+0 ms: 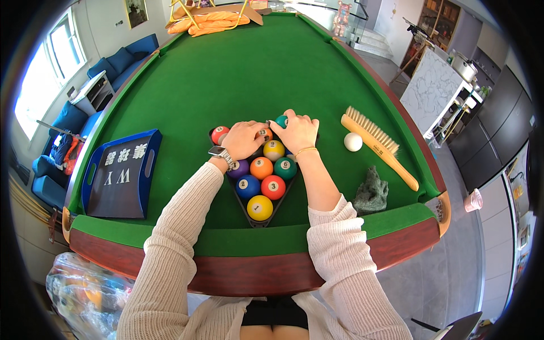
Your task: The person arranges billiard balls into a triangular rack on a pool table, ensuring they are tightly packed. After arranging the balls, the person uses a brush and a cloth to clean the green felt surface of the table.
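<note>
A black triangle rack [259, 225] holds several pool balls, its point towards me. The yellow ball [260, 208] sits at that point, with a blue ball [248, 187] and a red ball [273, 187] behind it. My left hand [243, 139], wearing a wristwatch [222, 155], lies over the far left rows, thumb and fingers around an orange-striped ball [265, 134]. A red-striped ball [219, 134] is in the far left corner. My right hand [299, 132] grips a green ball [280, 121] at the far row and hides the far right corner.
To the right lie a white cue ball [353, 142], a wooden table brush [374, 142] and a dark green cloth [371, 193]. A blue-rimmed tray [119, 174] bearing writing lies left. The near cushion [250, 242] runs beneath my forearms. Orange fabric [212, 22] sits at the table's far end.
</note>
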